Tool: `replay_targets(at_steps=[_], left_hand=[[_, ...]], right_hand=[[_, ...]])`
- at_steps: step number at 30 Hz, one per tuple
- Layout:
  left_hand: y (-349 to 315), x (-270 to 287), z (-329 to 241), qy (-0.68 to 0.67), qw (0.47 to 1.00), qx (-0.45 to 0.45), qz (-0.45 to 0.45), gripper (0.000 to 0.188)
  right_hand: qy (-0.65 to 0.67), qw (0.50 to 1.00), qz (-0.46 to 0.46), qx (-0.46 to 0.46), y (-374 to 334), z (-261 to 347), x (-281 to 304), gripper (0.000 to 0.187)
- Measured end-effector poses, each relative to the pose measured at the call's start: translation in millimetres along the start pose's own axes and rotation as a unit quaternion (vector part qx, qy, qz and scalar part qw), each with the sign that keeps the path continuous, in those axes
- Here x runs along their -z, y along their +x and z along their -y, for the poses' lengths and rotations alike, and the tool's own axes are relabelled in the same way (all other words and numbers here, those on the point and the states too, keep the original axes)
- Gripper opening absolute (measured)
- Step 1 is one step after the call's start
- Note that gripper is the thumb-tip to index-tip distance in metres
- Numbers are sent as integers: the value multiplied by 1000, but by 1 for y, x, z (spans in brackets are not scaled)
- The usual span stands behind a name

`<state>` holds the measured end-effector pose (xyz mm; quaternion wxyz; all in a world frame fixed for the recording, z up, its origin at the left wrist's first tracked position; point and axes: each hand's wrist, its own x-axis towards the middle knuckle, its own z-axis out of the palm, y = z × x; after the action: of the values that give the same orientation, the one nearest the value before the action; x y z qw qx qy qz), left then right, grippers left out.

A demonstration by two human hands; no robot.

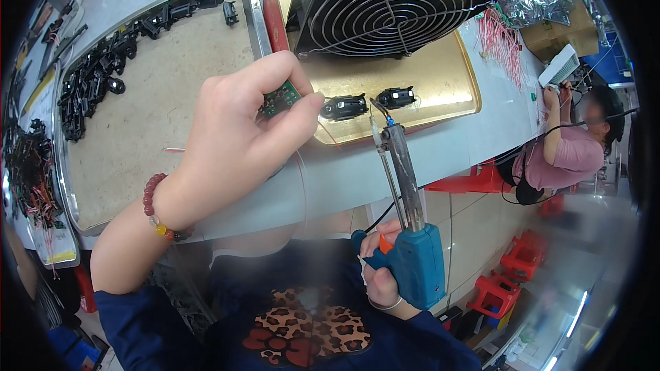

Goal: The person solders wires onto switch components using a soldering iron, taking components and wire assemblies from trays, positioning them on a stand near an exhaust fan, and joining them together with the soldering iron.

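While the pale worktable [330,196] spreads across the view, a metal tray [172,62] takes up its left part, its long sides running away from the person, with a pile of black parts [110,58] heaped along its left and far edges. To the right is a shallower gold tray [440,72], and a black fan [395,14] with a round wire guard stands over its far part.

Near the table's front edge, the right hand [381,282] is closed around the handle of a teal soldering gun [418,264]. The gun's long axis runs from its body, at the lower right, away from the person and slightly leftward; its metal barrel points toward the gold tray. The thin bent tip [374,103] ends between two black housings, and whether it touches either cannot be told.

The left hand [240,117] reaches in over the table, curled, with thumb and forefinger drawn together and a green circuit board [278,99] gripped inside the curl. The board sits tilted near the gold tray's left end; fingers cover much of it, so its long axis is unclear.

Both the nearer-left housing [346,107] and the right-hand housing [397,97] lie in the gold tray with their long axes roughly left to right, rising slightly toward the right. The former is just beside the left fingertips, and a thin reddish wire [330,136] slants down below them.
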<state>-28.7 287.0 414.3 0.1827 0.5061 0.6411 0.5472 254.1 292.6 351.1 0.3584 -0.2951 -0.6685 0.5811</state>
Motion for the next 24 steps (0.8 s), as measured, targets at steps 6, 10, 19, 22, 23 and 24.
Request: replay_targets(at_steps=[6,10,19,22,23,24], left_hand=[[1,1,0,2,1000,-10,-1,15],[1,1,-2,7,1000,0,1,15],[12,-3,15,-7,999,-39,-27,14],[10,4,4,61,998,-28,6,17],[8,5,2,63,998,-30,7,17],[6,8,1,128,988,-83,-11,17]], right_hand=[[40,999,-6,-29,2,4,-2,48],[-10,999,30,0,1,1,5,49],[-7,1000,23,-14,2,4,5,48],[6,1000,23,-1,5,7,6,47],[8,1000,22,0,6,7,7,47],[15,1000,17,5,6,8,7,47]])
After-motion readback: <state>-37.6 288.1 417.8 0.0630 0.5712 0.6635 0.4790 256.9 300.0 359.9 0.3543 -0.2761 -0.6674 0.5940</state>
